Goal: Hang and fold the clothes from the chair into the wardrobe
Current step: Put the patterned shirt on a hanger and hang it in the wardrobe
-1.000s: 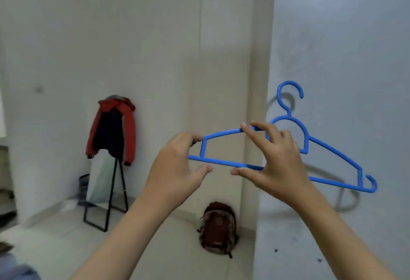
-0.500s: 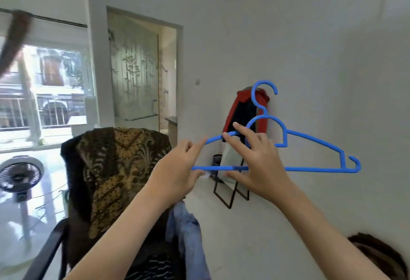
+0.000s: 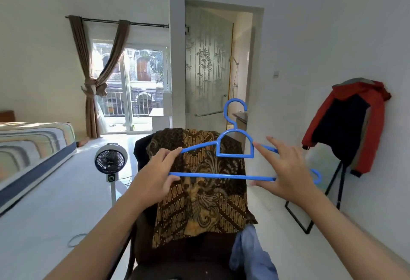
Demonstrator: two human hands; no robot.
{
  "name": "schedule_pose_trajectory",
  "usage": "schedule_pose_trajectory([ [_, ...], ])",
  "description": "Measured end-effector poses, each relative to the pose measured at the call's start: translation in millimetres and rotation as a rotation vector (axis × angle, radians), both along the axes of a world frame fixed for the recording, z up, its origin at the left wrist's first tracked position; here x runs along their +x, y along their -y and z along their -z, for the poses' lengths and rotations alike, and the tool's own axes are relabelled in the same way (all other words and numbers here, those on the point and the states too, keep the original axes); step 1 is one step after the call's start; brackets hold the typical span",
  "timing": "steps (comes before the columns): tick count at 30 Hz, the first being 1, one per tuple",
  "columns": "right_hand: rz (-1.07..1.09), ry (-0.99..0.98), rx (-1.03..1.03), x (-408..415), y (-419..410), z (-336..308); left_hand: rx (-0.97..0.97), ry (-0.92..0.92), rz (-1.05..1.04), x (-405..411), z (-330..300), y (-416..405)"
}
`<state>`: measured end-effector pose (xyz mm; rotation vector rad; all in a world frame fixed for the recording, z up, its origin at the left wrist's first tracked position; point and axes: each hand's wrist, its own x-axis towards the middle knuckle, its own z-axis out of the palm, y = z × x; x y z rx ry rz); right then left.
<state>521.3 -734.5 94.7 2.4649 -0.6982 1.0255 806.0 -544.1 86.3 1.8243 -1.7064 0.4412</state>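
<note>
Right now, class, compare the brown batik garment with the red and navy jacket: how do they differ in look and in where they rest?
The brown batik garment is patterned in gold swirls; the red and navy jacket has plain colour blocks. The batik garment drapes over the chair back, straight ahead; the jacket hangs on a black stand by the right wall. The blue hanger is held in front of the batik garment, not the jacket. Both hang loose, unfolded.

I am seeing no writing I can read anywhere here. The fan point(image 3: 110, 161) is carrying a small mark on its grille hub, but it is showing too tiny to decipher.
</note>
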Motion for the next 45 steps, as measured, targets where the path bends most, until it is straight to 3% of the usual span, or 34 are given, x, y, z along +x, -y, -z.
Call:
schedule_pose_trajectory([
  [5, -0.098, -0.114, 0.197, 35, 36, 20, 0.038, 0.015, -0.030, 54, 11, 33],
  [11, -0.097, -0.021, 0.217, 68, 75, 29, -0.060, 0.005, 0.030, 105, 25, 93],
  [16, 0.033, 0.105, 0.283, 83, 119, 26, -0.180, -0.138, -0.106, 139, 51, 147],
  [21, 0.173, 0.209, 0.316, 89, 142, 30, 0.013, -0.372, -0.181, 164, 83, 197],
  [25, 0.230, 0.196, 0.342, 93, 153, 44, 0.192, -0.382, -0.222, 170, 100, 241],
  [31, 0.205, 0.167, 0.417, 100, 171, 68, 0.140, -0.396, -0.441, 171, 111, 287],
  [37, 0.192, 0.128, 0.432, 108, 183, 87, -0.042, -0.545, -0.321, 185, 117, 301],
  [45, 0.168, 0.103, 0.455, 120, 191, 90, 0.045, -0.496, -0.264, 193, 135, 275],
])
